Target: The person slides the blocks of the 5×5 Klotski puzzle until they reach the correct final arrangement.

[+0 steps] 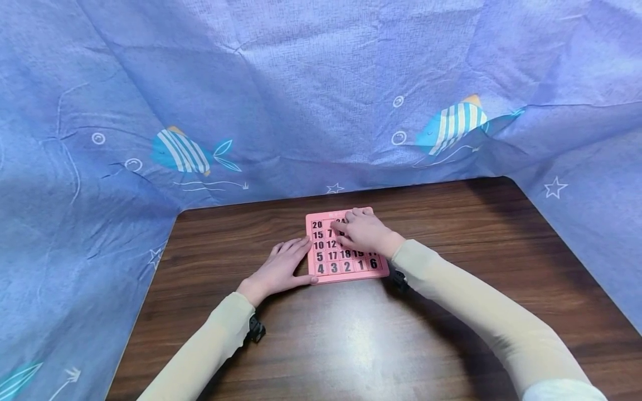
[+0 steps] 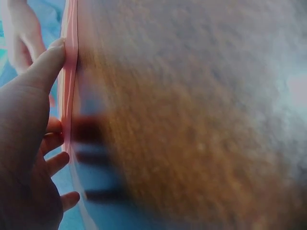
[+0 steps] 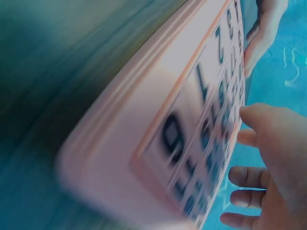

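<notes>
A pink sliding number puzzle (image 1: 347,274) lies flat on the table, its square tiles printed with black numerals. My left hand (image 1: 283,267) is spread at its left side, fingertips at the left edge and thumb (image 2: 53,55) against the near left corner. Over the upper part of the board reaches my right hand (image 1: 368,231), fingers extended, with the index fingertip at a pink gap beside the 20 tile. That hand hides several tiles at the upper right. The right wrist view shows the 6 tile (image 3: 172,136) close up at the near right corner.
The dark wood-grain table (image 1: 241,228) extends around the puzzle on all sides. Behind it and along both sides hangs a blue cloth (image 1: 311,83) printed with striped fish. Small black devices (image 1: 257,328) sit at both wrists, below the pale sleeves.
</notes>
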A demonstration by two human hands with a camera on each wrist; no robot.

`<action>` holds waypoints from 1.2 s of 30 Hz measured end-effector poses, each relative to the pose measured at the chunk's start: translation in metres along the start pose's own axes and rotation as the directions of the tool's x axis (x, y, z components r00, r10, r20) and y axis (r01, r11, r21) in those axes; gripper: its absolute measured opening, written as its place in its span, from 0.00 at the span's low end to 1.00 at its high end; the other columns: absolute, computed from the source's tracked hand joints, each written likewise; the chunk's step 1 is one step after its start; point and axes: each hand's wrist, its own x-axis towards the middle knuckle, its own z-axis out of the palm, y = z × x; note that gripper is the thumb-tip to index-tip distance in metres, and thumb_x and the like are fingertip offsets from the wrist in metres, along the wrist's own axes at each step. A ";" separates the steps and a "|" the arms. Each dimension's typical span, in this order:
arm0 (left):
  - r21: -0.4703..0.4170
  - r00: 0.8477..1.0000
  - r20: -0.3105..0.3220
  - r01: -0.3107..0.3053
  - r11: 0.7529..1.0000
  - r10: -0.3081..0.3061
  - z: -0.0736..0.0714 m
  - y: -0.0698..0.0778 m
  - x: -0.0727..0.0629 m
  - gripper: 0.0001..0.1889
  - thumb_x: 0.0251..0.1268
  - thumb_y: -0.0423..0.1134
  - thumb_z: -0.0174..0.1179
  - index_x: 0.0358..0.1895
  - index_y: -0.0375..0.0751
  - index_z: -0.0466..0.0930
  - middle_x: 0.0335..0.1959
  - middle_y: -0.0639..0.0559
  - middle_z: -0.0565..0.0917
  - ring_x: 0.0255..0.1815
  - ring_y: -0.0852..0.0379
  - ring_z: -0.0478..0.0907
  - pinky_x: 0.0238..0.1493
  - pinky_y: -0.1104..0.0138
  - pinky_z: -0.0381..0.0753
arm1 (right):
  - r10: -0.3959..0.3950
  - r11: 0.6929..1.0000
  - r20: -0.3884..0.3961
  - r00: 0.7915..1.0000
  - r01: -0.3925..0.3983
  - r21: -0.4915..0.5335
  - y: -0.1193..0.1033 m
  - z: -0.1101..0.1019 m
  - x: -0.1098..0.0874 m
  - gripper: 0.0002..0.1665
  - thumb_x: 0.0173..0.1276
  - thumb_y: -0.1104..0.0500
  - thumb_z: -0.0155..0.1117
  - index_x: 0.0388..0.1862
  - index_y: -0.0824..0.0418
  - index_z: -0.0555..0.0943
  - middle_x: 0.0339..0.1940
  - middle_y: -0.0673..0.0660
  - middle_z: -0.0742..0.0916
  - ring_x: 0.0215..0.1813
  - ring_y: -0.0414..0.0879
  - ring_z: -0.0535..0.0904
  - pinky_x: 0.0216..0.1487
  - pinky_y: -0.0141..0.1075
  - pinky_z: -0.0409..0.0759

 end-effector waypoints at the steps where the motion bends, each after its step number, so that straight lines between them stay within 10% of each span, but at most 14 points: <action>1: 0.003 1.000 0.003 0.003 1.000 -0.003 0.000 0.000 0.000 0.51 0.69 0.69 0.59 0.84 0.41 0.54 0.85 0.46 0.55 0.84 0.42 0.52 0.79 0.41 0.50 | -0.007 1.000 0.008 1.000 0.007 0.001 -0.004 -0.001 0.004 0.29 0.80 0.45 0.56 0.75 0.51 0.77 0.52 0.62 0.84 0.56 0.57 0.77 0.60 0.55 0.74; 12: 0.014 1.000 -0.011 -0.009 1.000 0.009 0.001 0.002 0.000 0.50 0.69 0.69 0.59 0.83 0.40 0.56 0.85 0.45 0.57 0.83 0.42 0.53 0.78 0.40 0.50 | 0.012 1.000 0.118 0.993 -0.011 -0.009 -0.021 -0.002 0.022 0.31 0.82 0.42 0.52 0.79 0.46 0.72 0.60 0.61 0.83 0.63 0.57 0.76 0.66 0.56 0.71; 23: 0.028 1.000 -0.018 -0.008 1.000 0.009 0.000 0.002 -0.001 0.51 0.69 0.69 0.59 0.83 0.39 0.56 0.84 0.44 0.58 0.83 0.42 0.54 0.78 0.40 0.49 | 0.017 1.000 0.050 0.999 -0.017 0.003 0.002 0.001 -0.001 0.30 0.81 0.42 0.55 0.77 0.48 0.75 0.51 0.62 0.84 0.55 0.58 0.77 0.59 0.56 0.73; 36: 0.009 1.000 -0.013 -0.009 1.000 0.009 -0.001 0.003 -0.002 0.50 0.70 0.68 0.59 0.84 0.39 0.55 0.85 0.45 0.57 0.83 0.42 0.54 0.78 0.39 0.49 | -0.096 0.995 0.061 0.993 0.095 0.012 -0.021 0.000 -0.003 0.30 0.81 0.42 0.54 0.79 0.44 0.72 0.56 0.63 0.84 0.63 0.60 0.78 0.67 0.59 0.72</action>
